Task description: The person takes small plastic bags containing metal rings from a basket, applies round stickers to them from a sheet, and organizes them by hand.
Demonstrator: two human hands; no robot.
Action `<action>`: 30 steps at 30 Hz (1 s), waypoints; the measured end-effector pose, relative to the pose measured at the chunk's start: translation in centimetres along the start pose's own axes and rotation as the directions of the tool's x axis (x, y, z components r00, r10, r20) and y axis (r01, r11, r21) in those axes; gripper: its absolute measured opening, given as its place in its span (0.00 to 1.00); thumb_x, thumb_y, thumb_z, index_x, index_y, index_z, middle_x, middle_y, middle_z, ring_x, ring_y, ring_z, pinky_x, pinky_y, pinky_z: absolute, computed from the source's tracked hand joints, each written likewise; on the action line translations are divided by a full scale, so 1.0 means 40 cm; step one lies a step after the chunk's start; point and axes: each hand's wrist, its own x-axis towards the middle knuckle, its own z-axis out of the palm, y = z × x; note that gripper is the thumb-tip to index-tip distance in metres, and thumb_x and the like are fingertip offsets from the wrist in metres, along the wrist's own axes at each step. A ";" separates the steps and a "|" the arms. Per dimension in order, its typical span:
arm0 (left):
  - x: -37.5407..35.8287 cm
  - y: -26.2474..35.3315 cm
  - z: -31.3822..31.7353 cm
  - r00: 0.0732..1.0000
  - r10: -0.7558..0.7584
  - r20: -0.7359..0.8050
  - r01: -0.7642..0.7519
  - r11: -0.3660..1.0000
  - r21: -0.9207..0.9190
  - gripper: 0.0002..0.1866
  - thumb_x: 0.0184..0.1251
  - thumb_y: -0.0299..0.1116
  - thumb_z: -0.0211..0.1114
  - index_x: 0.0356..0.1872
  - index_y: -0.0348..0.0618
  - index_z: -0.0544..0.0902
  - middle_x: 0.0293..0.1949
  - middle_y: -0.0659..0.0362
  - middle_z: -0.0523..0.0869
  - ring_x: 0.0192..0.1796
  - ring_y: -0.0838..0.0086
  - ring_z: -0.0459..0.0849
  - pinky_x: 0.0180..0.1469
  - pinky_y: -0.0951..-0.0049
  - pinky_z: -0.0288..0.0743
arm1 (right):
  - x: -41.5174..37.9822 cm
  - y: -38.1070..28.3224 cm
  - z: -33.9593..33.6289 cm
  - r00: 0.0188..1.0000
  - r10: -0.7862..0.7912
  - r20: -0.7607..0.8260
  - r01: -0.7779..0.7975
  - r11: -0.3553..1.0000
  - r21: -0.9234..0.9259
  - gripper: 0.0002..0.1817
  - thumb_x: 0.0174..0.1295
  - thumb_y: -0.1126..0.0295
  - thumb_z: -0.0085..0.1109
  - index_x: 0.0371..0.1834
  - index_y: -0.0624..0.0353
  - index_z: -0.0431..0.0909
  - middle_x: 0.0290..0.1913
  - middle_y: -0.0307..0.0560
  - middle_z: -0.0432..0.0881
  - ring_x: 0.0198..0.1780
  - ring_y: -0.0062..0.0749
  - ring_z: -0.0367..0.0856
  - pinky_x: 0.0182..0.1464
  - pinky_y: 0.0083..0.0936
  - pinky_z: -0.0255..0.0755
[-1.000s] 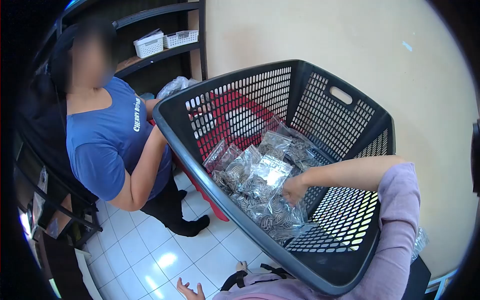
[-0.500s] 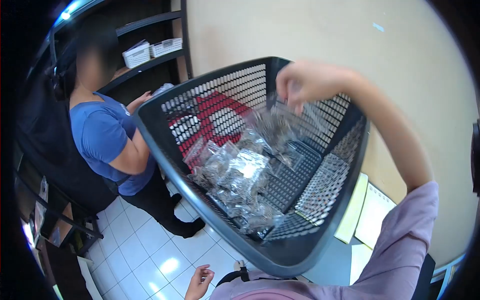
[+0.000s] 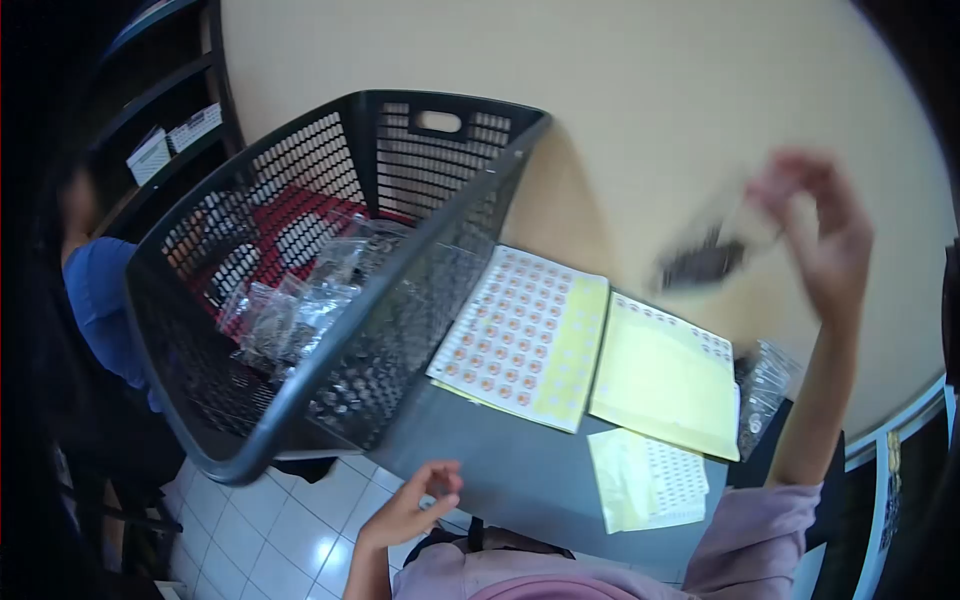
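My right hand (image 3: pixel 815 220) is raised at the right, its fingers pinched on the top of a clear plastic bag (image 3: pixel 700 262) with dark contents. The bag hangs in front of the wall, smeared by motion, so I cannot make out what is inside. Low in the middle, my left hand (image 3: pixel 415 505) is held in front of the table's near edge with curled fingers and thumb apart, holding nothing. A black plastic basket (image 3: pixel 360 160) stands tilted at the left, with several clear bags of small items (image 3: pixel 310 315) in it.
On the grey table (image 3: pixel 480 470) lie a sheet of round orange stickers (image 3: pixel 520 330), a yellowish sheet (image 3: pixel 665 370) and a smaller label sheet (image 3: pixel 650 485). Another filled bag (image 3: pixel 765 390) lies at the right end. A person in a blue shirt (image 3: pixel 105 310) stands behind the basket, near shelves.
My right hand has moved out of the basket to the right, carrying a bag. The view has turned right, bringing the table and sticker sheets into sight.
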 end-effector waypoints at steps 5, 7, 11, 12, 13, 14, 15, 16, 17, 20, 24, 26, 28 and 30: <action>0.194 0.128 0.170 0.912 0.400 -0.087 -0.395 0.916 0.069 0.31 0.49 0.30 0.65 0.55 0.39 0.61 0.52 0.54 0.68 0.56 0.72 0.66 0.53 0.70 0.62 | -0.244 0.000 -0.016 0.877 0.077 0.475 -0.071 0.997 -0.032 0.09 0.42 0.79 0.59 0.30 0.56 0.78 0.25 0.41 0.80 0.28 0.29 0.78 0.31 0.20 0.70; 0.251 0.157 0.251 0.894 0.445 -0.050 -0.441 0.894 0.076 0.30 0.48 0.30 0.65 0.54 0.39 0.63 0.52 0.54 0.70 0.55 0.72 0.68 0.52 0.71 0.64 | -0.319 0.006 0.010 0.848 0.158 0.506 -0.217 0.974 0.060 0.09 0.42 0.76 0.61 0.29 0.55 0.79 0.24 0.40 0.80 0.27 0.30 0.78 0.31 0.20 0.70; 0.302 0.147 0.353 0.967 0.248 0.055 -0.250 0.968 0.032 0.28 0.48 0.29 0.66 0.53 0.42 0.67 0.45 0.56 0.77 0.47 0.72 0.75 0.48 0.74 0.68 | -0.415 0.040 0.031 0.820 0.312 0.480 -0.441 0.879 0.181 0.10 0.41 0.75 0.63 0.30 0.57 0.79 0.27 0.42 0.80 0.31 0.30 0.78 0.34 0.22 0.70; 0.303 0.147 0.371 0.966 0.260 0.010 -0.260 0.965 0.028 0.24 0.50 0.27 0.64 0.50 0.38 0.68 0.40 0.56 0.79 0.41 0.74 0.78 0.45 0.78 0.71 | -0.424 0.046 0.034 0.897 0.345 0.276 -0.388 0.914 0.119 0.12 0.40 0.75 0.64 0.31 0.58 0.78 0.30 0.43 0.80 0.34 0.30 0.78 0.37 0.22 0.70; 0.306 0.136 0.387 0.966 0.257 0.008 -0.257 0.966 0.027 0.24 0.50 0.27 0.64 0.50 0.38 0.68 0.40 0.56 0.79 0.41 0.74 0.78 0.45 0.78 0.71 | -0.436 0.055 0.034 0.936 0.346 0.059 -0.349 0.936 0.046 0.14 0.40 0.74 0.65 0.33 0.59 0.77 0.33 0.44 0.80 0.37 0.30 0.78 0.39 0.22 0.69; 0.311 0.118 0.399 0.968 0.247 -0.050 -0.252 0.949 -0.192 0.23 0.51 0.27 0.63 0.50 0.36 0.68 0.41 0.56 0.79 0.42 0.74 0.78 0.45 0.77 0.71 | -0.455 0.071 0.026 0.917 0.397 0.032 -0.398 0.911 0.108 0.21 0.40 0.75 0.65 0.41 0.61 0.72 0.41 0.47 0.77 0.41 0.30 0.76 0.43 0.23 0.67; 0.319 0.101 0.407 0.968 0.228 -0.106 -0.252 0.881 -0.400 0.23 0.52 0.26 0.62 0.50 0.34 0.67 0.41 0.55 0.78 0.42 0.75 0.78 0.45 0.77 0.71 | -0.472 0.080 0.031 0.919 0.392 0.035 -0.394 0.912 0.112 0.21 0.40 0.75 0.65 0.41 0.61 0.72 0.41 0.47 0.77 0.41 0.30 0.76 0.43 0.23 0.67; 0.324 0.092 0.410 0.989 0.131 -0.075 -0.147 0.720 -0.678 0.20 0.53 0.23 0.61 0.47 0.32 0.68 0.41 0.54 0.78 0.42 0.75 0.78 0.45 0.76 0.72 | -0.490 0.082 0.041 0.841 0.541 -0.028 -0.502 0.797 0.337 0.23 0.42 0.76 0.64 0.45 0.62 0.69 0.43 0.48 0.76 0.41 0.30 0.76 0.43 0.23 0.67; 0.324 0.090 0.417 0.988 0.131 -0.082 -0.151 0.720 -0.677 0.20 0.53 0.23 0.61 0.47 0.32 0.68 0.41 0.54 0.78 0.42 0.75 0.78 0.45 0.76 0.72 | -0.503 0.080 0.047 0.730 0.681 -0.049 -0.550 0.629 0.550 0.26 0.43 0.77 0.63 0.48 0.63 0.66 0.44 0.49 0.75 0.41 0.29 0.75 0.44 0.23 0.67; 0.316 0.128 0.426 0.961 0.250 -0.116 -0.275 0.867 -0.415 0.18 0.51 0.22 0.62 0.43 0.34 0.68 0.41 0.56 0.78 0.41 0.76 0.78 0.45 0.77 0.72 | -0.511 0.064 0.062 0.686 0.713 0.147 -0.608 0.451 0.653 0.22 0.47 0.79 0.59 0.47 0.65 0.66 0.41 0.50 0.76 0.38 0.28 0.77 0.42 0.21 0.69; 0.327 0.143 0.401 0.958 0.282 -0.058 -0.288 0.934 -0.212 0.21 0.50 0.23 0.63 0.45 0.34 0.67 0.40 0.57 0.78 0.41 0.76 0.78 0.45 0.77 0.72 | -0.521 0.064 0.082 0.683 0.703 0.197 -0.585 0.365 0.725 0.10 0.51 0.80 0.56 0.36 0.67 0.71 0.31 0.48 0.78 0.33 0.27 0.79 0.38 0.20 0.73; 0.329 0.165 0.390 0.962 0.271 0.030 -0.271 0.963 -0.009 0.23 0.48 0.24 0.65 0.46 0.36 0.67 0.39 0.57 0.78 0.42 0.75 0.78 0.47 0.76 0.71 | -0.509 0.052 0.074 0.670 0.715 0.201 -0.586 0.342 0.735 0.07 0.51 0.80 0.56 0.34 0.67 0.72 0.29 0.48 0.78 0.33 0.27 0.79 0.37 0.20 0.74; 0.350 0.197 0.385 0.923 0.385 -0.011 -0.385 0.920 -0.069 0.23 0.48 0.24 0.65 0.46 0.36 0.67 0.38 0.57 0.78 0.42 0.74 0.78 0.47 0.75 0.70 | -0.510 0.047 0.071 0.660 0.723 0.207 -0.569 0.300 0.766 0.05 0.52 0.80 0.55 0.31 0.68 0.72 0.28 0.48 0.78 0.32 0.27 0.79 0.35 0.21 0.75; 0.367 0.219 0.373 0.866 0.484 -0.122 -0.499 0.846 -0.187 0.21 0.49 0.24 0.64 0.45 0.38 0.68 0.37 0.57 0.78 0.43 0.74 0.77 0.48 0.74 0.69 | -0.515 0.043 0.070 0.650 0.730 0.213 -0.574 0.287 0.767 0.05 0.52 0.80 0.55 0.32 0.68 0.72 0.28 0.48 0.78 0.32 0.27 0.79 0.36 0.21 0.75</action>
